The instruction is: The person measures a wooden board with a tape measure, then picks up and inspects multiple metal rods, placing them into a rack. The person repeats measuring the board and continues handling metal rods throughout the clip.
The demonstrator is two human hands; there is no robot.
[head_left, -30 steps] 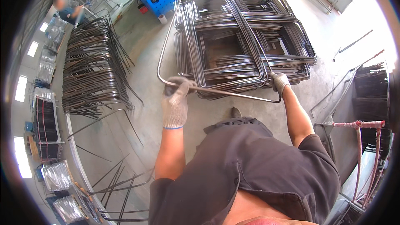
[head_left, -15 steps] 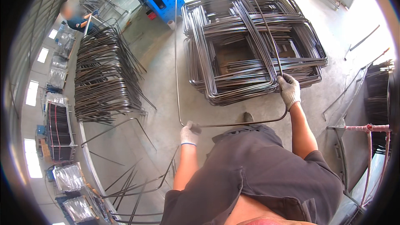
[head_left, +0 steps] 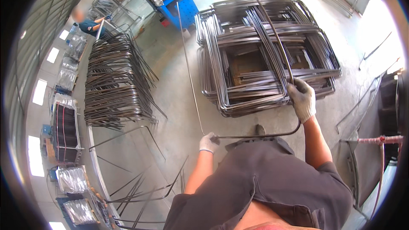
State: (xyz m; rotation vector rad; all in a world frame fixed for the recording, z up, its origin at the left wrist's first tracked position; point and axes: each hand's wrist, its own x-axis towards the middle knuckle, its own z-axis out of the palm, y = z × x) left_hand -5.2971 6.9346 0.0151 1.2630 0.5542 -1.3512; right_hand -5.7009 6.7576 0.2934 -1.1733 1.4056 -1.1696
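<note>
Grey concrete floor (head_left: 174,98) bears stacked dark rectangular steel frames (head_left: 215,55). Gloved left hand (head_left: 208,143) and right hand (head_left: 303,100) clamp a dark U-shaped metal bar (head_left: 238,136), its base now drawn back clear of them.

Frame stack (head_left: 268,53) stands on the floor (head_left: 179,102), ahead. Bent rod (head_left: 238,136) spans from left hand (head_left: 209,143) to right hand (head_left: 303,99) at the stack's near side. Rod row (head_left: 115,81) lies left of the stack, co-worker (head_left: 89,26) at its far end. Machine (head_left: 184,10) stands beyond, between row and stack.
</note>
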